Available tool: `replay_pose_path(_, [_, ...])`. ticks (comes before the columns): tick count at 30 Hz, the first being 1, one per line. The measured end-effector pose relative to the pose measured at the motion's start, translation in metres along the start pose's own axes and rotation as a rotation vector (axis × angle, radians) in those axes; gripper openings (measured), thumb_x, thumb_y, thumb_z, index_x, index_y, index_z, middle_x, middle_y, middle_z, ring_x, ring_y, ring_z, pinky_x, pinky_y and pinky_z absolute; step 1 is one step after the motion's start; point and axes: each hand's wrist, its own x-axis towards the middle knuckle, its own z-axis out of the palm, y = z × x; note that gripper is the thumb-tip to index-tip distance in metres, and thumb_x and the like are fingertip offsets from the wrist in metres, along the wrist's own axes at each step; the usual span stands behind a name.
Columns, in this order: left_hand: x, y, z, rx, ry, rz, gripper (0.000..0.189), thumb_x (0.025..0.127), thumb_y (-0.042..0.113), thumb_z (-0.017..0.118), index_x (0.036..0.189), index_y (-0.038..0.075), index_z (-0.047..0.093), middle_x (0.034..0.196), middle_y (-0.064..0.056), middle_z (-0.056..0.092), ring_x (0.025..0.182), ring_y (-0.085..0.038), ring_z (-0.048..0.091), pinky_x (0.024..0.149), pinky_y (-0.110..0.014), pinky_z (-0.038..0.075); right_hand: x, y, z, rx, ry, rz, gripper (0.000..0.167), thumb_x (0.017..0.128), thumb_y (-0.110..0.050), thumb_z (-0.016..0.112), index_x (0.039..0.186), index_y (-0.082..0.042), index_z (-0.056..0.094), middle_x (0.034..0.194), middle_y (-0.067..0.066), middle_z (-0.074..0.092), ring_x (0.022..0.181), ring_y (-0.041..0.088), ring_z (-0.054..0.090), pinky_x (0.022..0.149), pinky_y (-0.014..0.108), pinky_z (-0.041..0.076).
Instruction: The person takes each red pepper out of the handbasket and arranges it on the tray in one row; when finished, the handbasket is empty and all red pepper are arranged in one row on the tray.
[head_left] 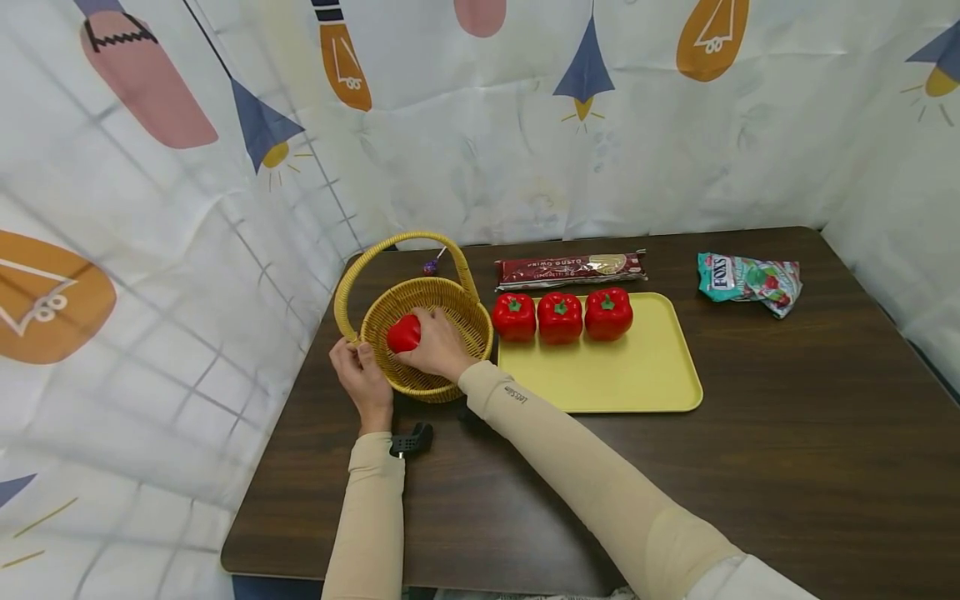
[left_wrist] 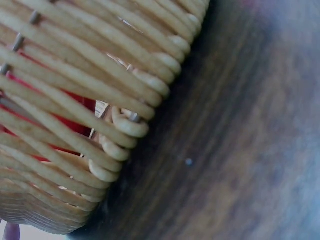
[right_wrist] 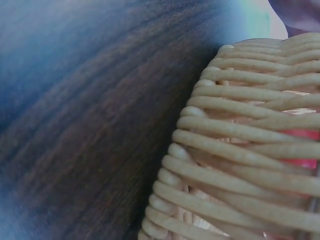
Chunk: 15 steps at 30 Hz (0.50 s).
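Note:
A yellow wicker basket (head_left: 424, 388) with a tall arched handle stands at the left of the table. My left hand (head_left: 363, 383) grips its left rim, where the handle joins. Reaching inside from the right, my right hand (head_left: 438, 343) holds a red bell pepper (head_left: 404, 333), whose right part is hidden by the fingers. Beside the basket, three red bell peppers (head_left: 560, 318) stand in a row along the back of a yellow tray (head_left: 600, 379). Both wrist views show the basket's woven wall (left_wrist: 100, 65) close up, with red showing through the gaps.
A dark red long packet (head_left: 572, 271) lies behind the tray. At the back right is a teal FOX'S candy bag (head_left: 750, 282). A purple-wrapped lollipop (head_left: 431, 267) lies behind the basket. Printed white curtains (head_left: 480, 167) close off the table's back and left side.

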Motion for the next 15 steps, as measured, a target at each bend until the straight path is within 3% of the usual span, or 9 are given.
replay_pose_path(4, [-0.002, 0.024, 0.000, -0.021, -0.008, 0.002, 0.039, 0.097, 0.047, 0.053, 0.081, 0.012, 0.047, 0.108, -0.026, 0.046, 0.095, -0.015, 0.041, 0.081, -0.023, 0.031, -0.001, 0.000, -0.002, 0.026, 0.022, -0.004, 0.075, 0.077, -0.040, 0.078, 0.141, -0.016, 0.045, 0.124, 0.009, 0.051, 0.104, 0.022, 0.054, 0.083, 0.037, 0.052])
replay_pose_path(8, [-0.001, 0.024, 0.000, -0.025, -0.002, 0.009, 0.036, 0.097, 0.047, 0.054, 0.081, 0.016, 0.047, 0.106, -0.015, 0.047, 0.095, -0.014, 0.041, 0.080, -0.023, 0.030, -0.003, -0.002, -0.006, 0.062, 0.028, -0.008, 0.075, 0.077, -0.039, 0.077, 0.140, -0.015, 0.044, 0.125, 0.008, 0.052, 0.105, 0.022, 0.054, 0.085, 0.038, 0.052])
replay_pose_path(10, [-0.001, 0.023, 0.000, -0.026, -0.001, 0.006, 0.033, 0.097, 0.046, 0.054, 0.082, 0.018, 0.046, 0.106, -0.015, 0.047, 0.095, -0.013, 0.041, 0.080, -0.023, 0.030, -0.005, -0.003, -0.009, 0.087, 0.028, -0.016, 0.075, 0.076, -0.038, 0.077, 0.140, -0.015, 0.044, 0.125, 0.008, 0.052, 0.104, 0.022, 0.055, 0.085, 0.039, 0.052])
replay_pose_path(15, [-0.001, 0.023, -0.001, -0.028, 0.001, 0.004, 0.036, 0.096, 0.051, 0.053, 0.082, 0.019, 0.047, 0.107, -0.027, 0.046, 0.096, -0.011, 0.040, 0.081, -0.022, 0.031, -0.011, -0.005, -0.022, 0.195, 0.057, -0.021, 0.080, 0.075, -0.034, 0.079, 0.141, -0.013, 0.038, 0.129, 0.008, 0.048, 0.105, 0.022, 0.056, 0.085, 0.039, 0.053])
